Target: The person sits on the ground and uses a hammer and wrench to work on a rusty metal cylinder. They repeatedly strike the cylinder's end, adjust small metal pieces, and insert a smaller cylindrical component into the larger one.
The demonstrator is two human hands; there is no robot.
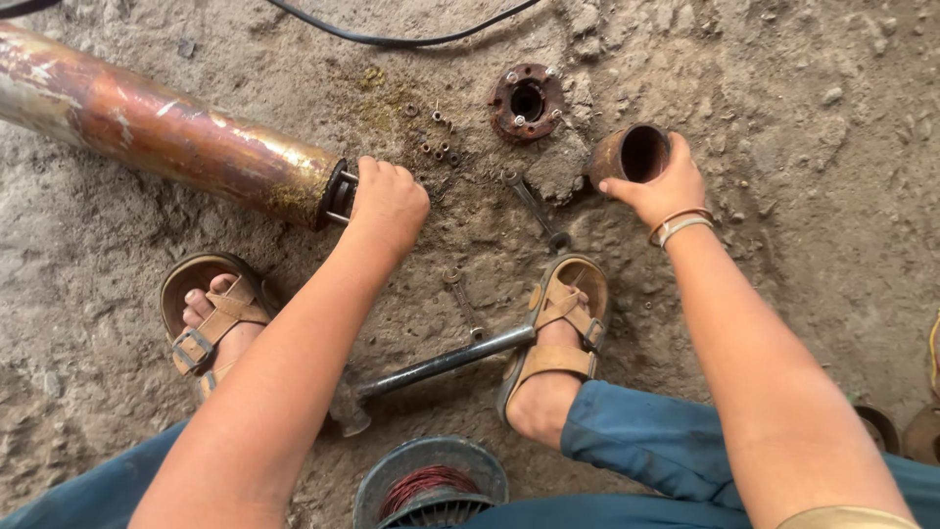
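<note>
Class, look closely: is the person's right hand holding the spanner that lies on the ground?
No, the right hand grips a short rusty pipe piece; the spanner lies untouched.

Views: one only, worn on the head.
Direction: steeply downward, over the forearms onto the dirt floor (783, 118).
Distance: close; forearms fill the lower half, left hand (389, 201) and right hand (654, 186) near mid-frame.
Upper reach: copper-coloured cylinder (166, 132) cut off at the left edge, black cable (392, 39) along the top.
Lower reach: sandalled feet (553, 333), blue trouser legs, round wound coil (431, 485) at the bottom edge.
Shared ground: none, with no second view.
</note>
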